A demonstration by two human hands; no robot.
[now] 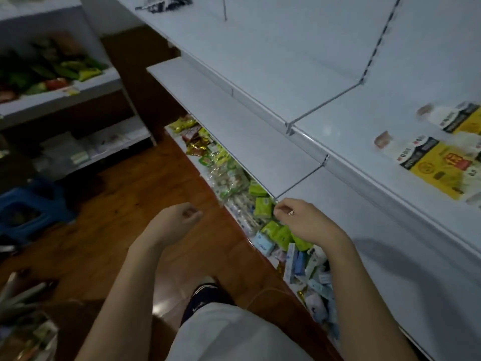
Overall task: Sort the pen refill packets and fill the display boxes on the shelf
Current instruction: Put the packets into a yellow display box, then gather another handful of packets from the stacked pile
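My left hand (pixel 179 217) hangs over the wooden floor with its fingers loosely curled and holds nothing. My right hand (pixel 299 218) is at the front corner of the middle white shelf (pixel 234 121), just below the end of a wire divider (pixel 299 178). Its fingers are curled against the thumb and I see nothing between them. No pen refill packet shows clearly. A few dark blurred items (pixel 164 2) lie on the top shelf at the far edge of view.
The bottom shelf under my right hand holds several green, blue and white small packs (pixel 263 207). Yellow-labelled boxes (pixel 440 165) lie on the upper shelf at right. A blue stool (pixel 28 207) stands on the floor at left, beside another snack shelf (pixel 59 71).
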